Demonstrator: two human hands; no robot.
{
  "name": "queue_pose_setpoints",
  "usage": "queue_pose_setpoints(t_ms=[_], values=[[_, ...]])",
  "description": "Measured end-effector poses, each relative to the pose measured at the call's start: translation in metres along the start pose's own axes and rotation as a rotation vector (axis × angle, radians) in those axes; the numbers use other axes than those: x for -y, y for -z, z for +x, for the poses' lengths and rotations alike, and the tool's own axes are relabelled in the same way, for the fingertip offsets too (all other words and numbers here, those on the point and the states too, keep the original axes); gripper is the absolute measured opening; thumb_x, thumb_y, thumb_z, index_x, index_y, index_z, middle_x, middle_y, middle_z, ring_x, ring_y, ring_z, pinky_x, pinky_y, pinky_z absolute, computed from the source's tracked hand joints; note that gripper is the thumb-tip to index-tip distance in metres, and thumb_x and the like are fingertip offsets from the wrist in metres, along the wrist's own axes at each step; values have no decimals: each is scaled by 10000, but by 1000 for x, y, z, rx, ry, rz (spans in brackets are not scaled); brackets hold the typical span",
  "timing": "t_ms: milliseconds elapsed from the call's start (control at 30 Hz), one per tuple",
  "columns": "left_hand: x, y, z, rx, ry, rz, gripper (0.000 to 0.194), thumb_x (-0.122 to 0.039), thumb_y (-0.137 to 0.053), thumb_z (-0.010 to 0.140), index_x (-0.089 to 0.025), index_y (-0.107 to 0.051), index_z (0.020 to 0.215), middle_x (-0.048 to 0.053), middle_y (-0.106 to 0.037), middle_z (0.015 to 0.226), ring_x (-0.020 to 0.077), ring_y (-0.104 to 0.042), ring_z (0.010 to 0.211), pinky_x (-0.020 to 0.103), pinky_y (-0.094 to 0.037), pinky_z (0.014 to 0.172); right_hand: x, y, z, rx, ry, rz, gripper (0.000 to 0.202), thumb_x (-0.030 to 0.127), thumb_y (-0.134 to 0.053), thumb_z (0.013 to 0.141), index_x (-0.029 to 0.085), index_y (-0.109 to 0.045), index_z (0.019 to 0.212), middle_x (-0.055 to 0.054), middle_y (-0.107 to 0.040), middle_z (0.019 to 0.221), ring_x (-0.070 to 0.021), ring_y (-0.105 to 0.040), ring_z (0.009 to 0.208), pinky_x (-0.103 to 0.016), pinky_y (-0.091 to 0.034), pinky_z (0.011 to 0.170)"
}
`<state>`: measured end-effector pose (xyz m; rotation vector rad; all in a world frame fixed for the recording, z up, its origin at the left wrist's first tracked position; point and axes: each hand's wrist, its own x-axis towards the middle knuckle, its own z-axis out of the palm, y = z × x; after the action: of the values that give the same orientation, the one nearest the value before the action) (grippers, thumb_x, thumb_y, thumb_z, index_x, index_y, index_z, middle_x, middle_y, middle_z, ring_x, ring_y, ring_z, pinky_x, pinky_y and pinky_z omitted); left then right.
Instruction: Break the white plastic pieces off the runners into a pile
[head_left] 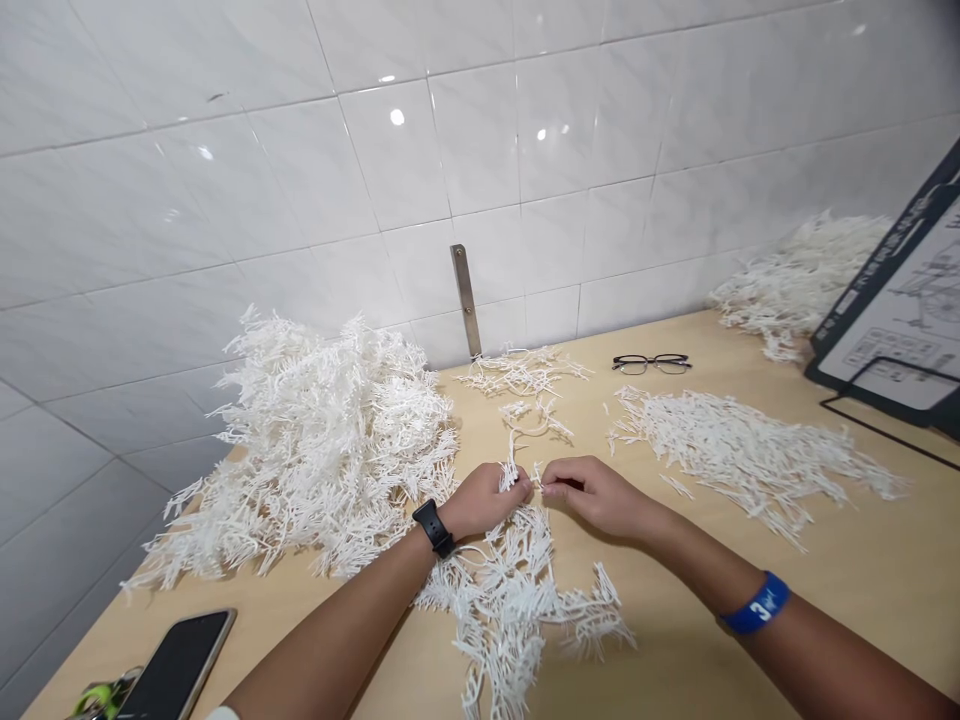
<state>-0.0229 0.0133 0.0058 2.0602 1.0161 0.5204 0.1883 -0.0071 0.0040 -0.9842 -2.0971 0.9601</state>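
Note:
My left hand (491, 498), with a black watch at its wrist, is closed on a white branched plastic piece (508, 470) near the table's middle. Just right of it, my right hand (596, 492) pinches a small white bit (536, 474) between thumb and fingertips; the two hands nearly touch. A tangle of white branched strands (517, 600) lies below my hands. Left of them rises a large white heap (337, 440). To the right is a flatter pile of short white pieces (750, 455). A few loose strands (525, 370) lie beyond my hands.
Black-framed glasses (651, 364) lie toward the back of the wooden table (660, 640). A phone (180, 665) and keys (105, 695) sit at the front left. At right stand a dark-framed board (900, 310) and another white pile (802, 280). A metal strip (465, 300) is against the tiled wall.

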Motion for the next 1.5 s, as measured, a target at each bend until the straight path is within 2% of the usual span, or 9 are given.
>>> queue_pose_setpoints(t_ms=[367, 500, 667, 867, 967, 1067, 1233, 1400, 1500], values=[[-4, 2, 0, 56, 42, -132, 263, -357, -469, 842, -148, -594, 745, -12, -534, 659, 119, -463, 645, 232, -385, 651, 4, 12, 4, -175, -279, 679, 354, 494, -718, 723, 187, -550, 668, 59, -365, 547, -84, -277, 501, -243, -220, 490], [-3, 2, -2, 19, 84, -61, 276, -367, -487, 824, -144, -582, 691, -7, -527, 622, 123, -469, 620, 237, -390, 625, -18, 54, -2, -602, -225, 840, 300, 368, -728, 647, 230, -465, 691, 81, -295, 548, -84, -230, 469, -225, -219, 458], [-4, 2, -2, 0, 52, -45, 344, -393, -426, 881, -146, -588, 704, 8, -573, 658, 126, -500, 634, 244, -402, 664, -57, 99, -10, -1095, -403, 244, 175, 397, -588, 700, 222, -586, 690, 23, -439, 547, -136, -383, 515, -265, -284, 485], [-8, 3, -1, -40, 40, -61, 380, -419, -421, 897, -145, -630, 736, 35, -636, 730, 145, -551, 691, 251, -421, 708, -63, 89, -12, -871, -620, -240, 200, 335, -579, 712, 207, -726, 756, -75, -690, 741, -245, -591, 701, -344, -402, 639], [-7, 3, -1, -59, 38, -50, 376, -406, -422, 909, -147, -637, 741, 29, -641, 736, 141, -551, 692, 246, -411, 701, -52, 83, -12, -925, -545, -309, 255, 292, -549, 743, 199, -746, 876, -95, -706, 813, -260, -614, 761, -364, -439, 685], [-4, 2, 0, -91, 59, -37, 385, -414, -432, 913, -145, -652, 748, 28, -651, 742, 142, -557, 689, 245, -411, 697, -40, 68, -6, -884, -443, -56, 231, 315, -581, 752, 172, -727, 860, -109, -706, 823, -244, -630, 739, -358, -486, 662], [-2, 1, 1, -98, 52, -66, 386, -420, -433, 921, -146, -674, 796, 33, -678, 790, 155, -589, 745, 259, -430, 756, -35, 41, 6, -544, -550, 735, 274, 299, -725, 695, 165, -664, 926, -149, -718, 973, -245, -700, 836, -367, -591, 735], [-2, 1, 1, -96, 57, -99, 376, -429, -447, 918, -140, -678, 852, 52, -691, 856, 174, -606, 807, 277, -446, 789, -52, 53, 5, -840, -552, 512, 367, 235, -699, 688, 216, -634, 1048, -119, -629, 1268, -264, -623, 1151, -402, -502, 1013], [1, 0, 2, -115, 39, -131, 362, -440, -473, 911, -136, -670, 902, 60, -695, 914, 178, -609, 853, 285, -452, 820, -57, 61, 1, -846, -531, 189, 354, 257, -660, 725, 214, -648, 1076, -117, -606, 1320, -290, -538, 1260, -452, -391, 1101]])
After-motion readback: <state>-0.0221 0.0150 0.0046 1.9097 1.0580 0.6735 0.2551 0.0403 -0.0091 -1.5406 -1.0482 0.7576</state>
